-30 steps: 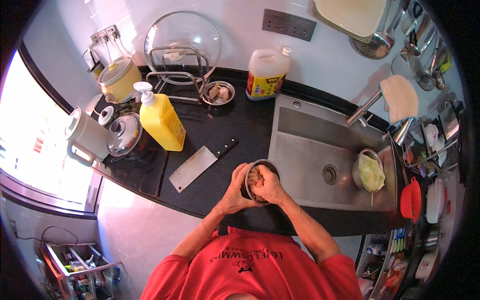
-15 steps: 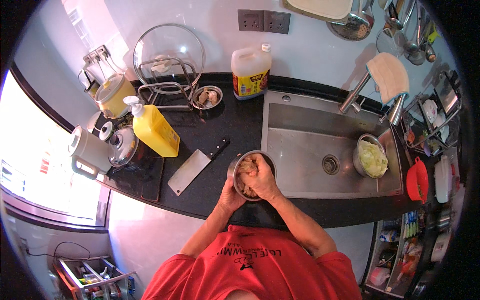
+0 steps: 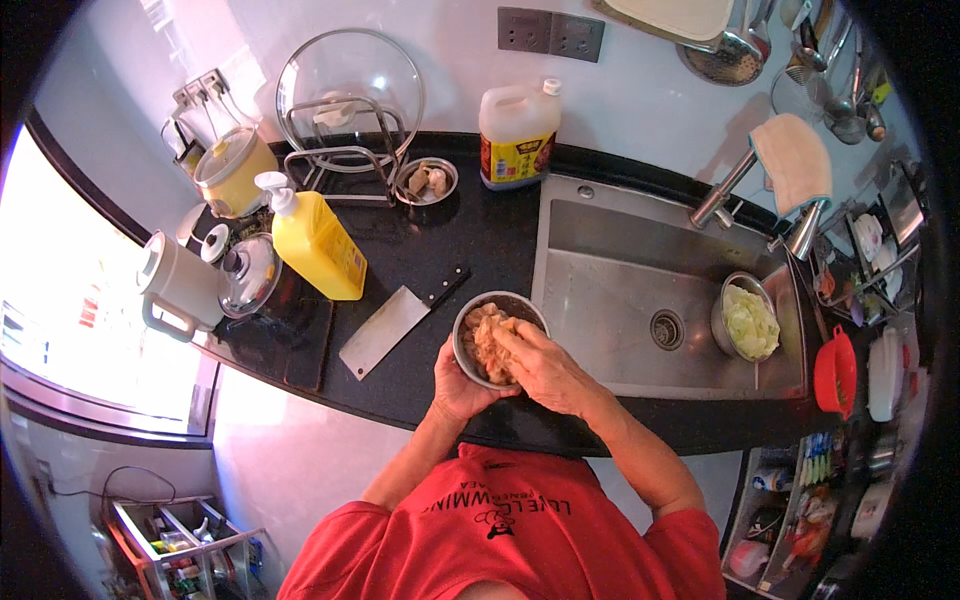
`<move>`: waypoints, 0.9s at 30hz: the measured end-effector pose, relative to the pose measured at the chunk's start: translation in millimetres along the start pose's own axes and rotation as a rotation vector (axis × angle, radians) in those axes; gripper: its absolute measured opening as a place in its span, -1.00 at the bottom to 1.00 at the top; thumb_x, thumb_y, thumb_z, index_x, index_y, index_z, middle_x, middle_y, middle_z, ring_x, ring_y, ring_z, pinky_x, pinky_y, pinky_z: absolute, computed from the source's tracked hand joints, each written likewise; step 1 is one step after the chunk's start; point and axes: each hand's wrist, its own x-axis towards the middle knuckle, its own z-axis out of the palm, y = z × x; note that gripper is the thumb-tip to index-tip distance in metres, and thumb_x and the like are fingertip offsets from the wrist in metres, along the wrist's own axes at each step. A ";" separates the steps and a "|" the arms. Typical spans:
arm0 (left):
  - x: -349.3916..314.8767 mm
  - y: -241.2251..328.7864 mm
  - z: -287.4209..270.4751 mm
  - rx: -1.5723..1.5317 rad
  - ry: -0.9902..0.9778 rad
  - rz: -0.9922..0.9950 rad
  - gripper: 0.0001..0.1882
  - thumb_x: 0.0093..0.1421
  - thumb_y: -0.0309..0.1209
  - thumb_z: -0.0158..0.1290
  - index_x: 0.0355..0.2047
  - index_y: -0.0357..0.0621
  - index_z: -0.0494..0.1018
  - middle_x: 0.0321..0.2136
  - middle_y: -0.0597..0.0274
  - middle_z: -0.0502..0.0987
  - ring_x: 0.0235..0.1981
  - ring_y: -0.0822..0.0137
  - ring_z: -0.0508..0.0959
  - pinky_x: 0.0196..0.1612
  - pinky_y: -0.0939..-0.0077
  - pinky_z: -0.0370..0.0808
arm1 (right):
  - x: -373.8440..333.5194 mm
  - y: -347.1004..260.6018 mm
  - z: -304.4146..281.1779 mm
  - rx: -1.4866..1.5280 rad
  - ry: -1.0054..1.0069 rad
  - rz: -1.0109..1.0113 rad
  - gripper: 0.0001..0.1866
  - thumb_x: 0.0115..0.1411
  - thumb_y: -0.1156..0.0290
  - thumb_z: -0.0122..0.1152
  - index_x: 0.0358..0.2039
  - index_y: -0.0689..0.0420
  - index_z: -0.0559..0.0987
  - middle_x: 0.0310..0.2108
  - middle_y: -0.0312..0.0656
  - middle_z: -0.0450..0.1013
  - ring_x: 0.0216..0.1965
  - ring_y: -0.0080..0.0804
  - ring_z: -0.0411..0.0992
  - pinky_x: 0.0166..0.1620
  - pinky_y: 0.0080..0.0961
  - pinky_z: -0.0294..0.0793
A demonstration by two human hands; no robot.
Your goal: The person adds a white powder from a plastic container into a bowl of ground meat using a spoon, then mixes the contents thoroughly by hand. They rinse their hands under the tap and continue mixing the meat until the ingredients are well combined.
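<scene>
A round metal bowl (image 3: 532, 312) is held at the counter's front edge, tilted a little. It contains pale brown-orange raw meat pieces (image 3: 484, 342). My left hand (image 3: 462, 388) wraps round the bowl's near left side, gripping it from outside and below. My right hand (image 3: 552, 372) reaches in from the right, its curled fingers dug into the meat; the fingertips are partly hidden. Left of the bowl lies a cleaver (image 3: 385, 332) with a black handle, flat on the dark counter.
A steel sink (image 3: 610, 345) at right holds a bowl of cut cabbage (image 3: 748, 322). Behind stand a large sauce jug (image 3: 517, 140) and a small metal bowl (image 3: 430, 190). A yellow pump bottle (image 3: 318, 245), a kettle (image 3: 180, 280) and a lidded pot (image 3: 248, 280) stand at left.
My right hand has shifted right and its fingers have loosened, showing more meat. The bowl is tipped differently in my left hand. The whole view has shifted slightly.
</scene>
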 end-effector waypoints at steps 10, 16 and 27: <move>-10.6 -6.5 5.0 0.199 0.087 -0.009 -0.12 0.01 -0.22 0.12 0.29 0.09 -0.10 0.17 0.17 0.18 0.14 0.14 0.27 0.20 0.19 0.19 | 5.8 -12.2 30.1 -0.377 0.223 -0.233 -0.87 -0.02 0.44 0.11 -0.44 0.17 0.43 -0.48 -0.10 0.34 -0.43 -0.14 0.45 -0.46 -0.28 0.49; -8.0 -3.5 -11.1 0.035 0.017 -0.040 -0.38 0.17 0.09 -0.18 0.13 -0.01 0.24 0.11 0.12 0.30 0.07 0.09 0.36 -0.01 0.16 0.44 | 24.0 3.5 34.7 -0.261 0.060 0.109 -0.70 0.08 0.41 0.04 -0.18 0.27 0.37 -0.33 0.09 0.40 -0.32 0.00 0.43 -0.34 -0.19 0.47; -3.1 10.1 -5.8 0.264 -0.011 0.100 -0.31 0.02 -0.11 -0.01 0.17 -0.02 0.16 0.13 0.09 0.24 0.12 0.09 0.29 0.18 0.09 0.21 | 16.8 2.5 13.8 -0.028 -0.092 0.209 -0.23 -0.21 0.40 0.31 0.05 0.20 0.19 -0.14 0.12 0.26 -0.14 0.17 0.31 -0.07 -0.06 0.31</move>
